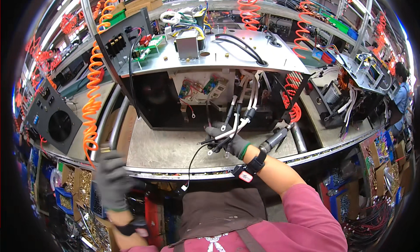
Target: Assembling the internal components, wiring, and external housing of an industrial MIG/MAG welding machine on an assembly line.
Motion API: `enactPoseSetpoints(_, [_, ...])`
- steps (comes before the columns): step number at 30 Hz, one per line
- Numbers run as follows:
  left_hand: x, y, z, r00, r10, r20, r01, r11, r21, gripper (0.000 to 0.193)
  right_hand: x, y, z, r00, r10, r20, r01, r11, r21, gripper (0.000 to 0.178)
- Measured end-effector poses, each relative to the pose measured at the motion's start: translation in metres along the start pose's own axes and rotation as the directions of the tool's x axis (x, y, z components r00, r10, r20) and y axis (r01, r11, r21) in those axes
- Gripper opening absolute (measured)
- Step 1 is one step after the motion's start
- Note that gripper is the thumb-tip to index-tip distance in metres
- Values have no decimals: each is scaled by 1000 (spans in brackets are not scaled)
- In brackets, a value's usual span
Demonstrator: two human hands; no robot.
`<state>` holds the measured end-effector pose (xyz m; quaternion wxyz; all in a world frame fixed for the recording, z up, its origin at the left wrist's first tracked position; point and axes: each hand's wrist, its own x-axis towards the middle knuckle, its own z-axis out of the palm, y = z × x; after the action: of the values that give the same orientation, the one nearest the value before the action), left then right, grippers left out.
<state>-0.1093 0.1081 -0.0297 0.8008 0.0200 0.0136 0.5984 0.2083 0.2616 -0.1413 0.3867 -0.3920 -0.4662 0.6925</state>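
My right hand (237,147), in a grey glove, is closed around a bundle of black and white cables (241,122) with ring terminals on their ends. The cables come down out of the open front of a black metal cabinet (151,101) with a silver top plate. Off to the left, my left hand (113,177), gloved too, hangs over the bench's front edge by the metal rollers and is smeared by motion. Its fingers cannot be made out. Close to my right hand lies a power screwdriver (274,139) on the bench top.
Orange coiled air hoses (92,105) hang from above. A black panel with a fan (60,126) stands at left; another open unit (345,92) sits at right. Bins of screws (65,199) fill the lower left. A person (400,96) is at the far right.
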Motion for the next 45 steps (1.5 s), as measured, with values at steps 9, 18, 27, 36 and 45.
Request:
enactPoseSetpoints(9, [191, -111, -110, 777, -142, -613, 559, 602, 570, 25, 5, -6, -11, 986, -157, -61, 117, 897, -426, 26])
enactPoseSetpoints(18, [204, -130, -101, 846, 2, -533, 463, 491, 738, 40, -88, -45, -95, 964, -186, 189, 194, 12, -981, 52])
enactPoseSetpoints(27, [202, -123, -100, 897, 51, -440, 387, 393, 834, 43, -122, -42, -141, 967, -2, 256, 239, -353, -905, 60])
enactPoseSetpoints(36, [201, -133, -110, 843, -335, -421, 467, 844, 264, 35, -147, -54, -154, 991, 135, 19, 68, -365, -929, 57])
enactPoseSetpoints(45, [200, -132, -106, 842, -268, -468, 451, 827, 337, 31, -192, -70, -100, 945, 221, -243, -199, -202, -959, 53])
